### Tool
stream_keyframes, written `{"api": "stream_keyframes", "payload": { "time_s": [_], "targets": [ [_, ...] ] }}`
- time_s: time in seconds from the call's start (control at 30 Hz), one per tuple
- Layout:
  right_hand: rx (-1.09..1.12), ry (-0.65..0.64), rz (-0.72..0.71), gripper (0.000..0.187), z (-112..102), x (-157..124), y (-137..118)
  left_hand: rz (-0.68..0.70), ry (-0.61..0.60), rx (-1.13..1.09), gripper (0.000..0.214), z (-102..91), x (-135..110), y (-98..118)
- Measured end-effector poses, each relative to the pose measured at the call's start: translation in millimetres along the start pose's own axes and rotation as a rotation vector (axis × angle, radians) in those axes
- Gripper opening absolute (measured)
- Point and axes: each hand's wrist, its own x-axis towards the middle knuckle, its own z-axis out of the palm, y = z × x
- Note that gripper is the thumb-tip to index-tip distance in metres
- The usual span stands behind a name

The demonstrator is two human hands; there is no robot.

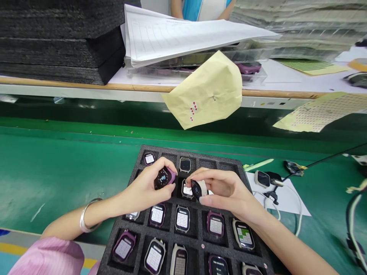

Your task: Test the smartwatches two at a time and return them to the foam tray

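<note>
A black foam tray (200,235) with square pockets lies on the green belt in front of me, and several small watch bodies with lit screens stand in it. My left hand (147,187) is closed around a purple watch body (164,177), held above the tray's upper rows. My right hand (226,189) pinches a white watch body (198,190) with a dark screen, close beside the purple one. The two watches almost touch over the tray's middle. A silver bangle (87,217) sits on my left wrist.
A white sheet (286,196) right of the tray carries a watch (262,178) on a cable. A green pen (258,165) lies nearby. Behind the belt a bench holds black foam stacks (57,42), papers (186,34) and a yellow envelope (208,91). Another person stands beyond.
</note>
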Motion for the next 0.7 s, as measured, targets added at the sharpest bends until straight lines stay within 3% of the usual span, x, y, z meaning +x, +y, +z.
{"api": "stream_keyframes", "payload": {
  "time_s": [0.47, 0.7],
  "targets": [
    [-0.005, 0.078, 0.010, 0.028, -0.2, -0.9, -3.7, -0.017, 0.011, 0.036, 0.022, -3.1, 0.1, 3.6],
    [-0.011, 0.053, -0.010, 0.030, -0.4, -1.7, -4.2, 0.011, 0.012, 0.024, 0.025, -4.6, -3.2, 5.8]
  ]
}}
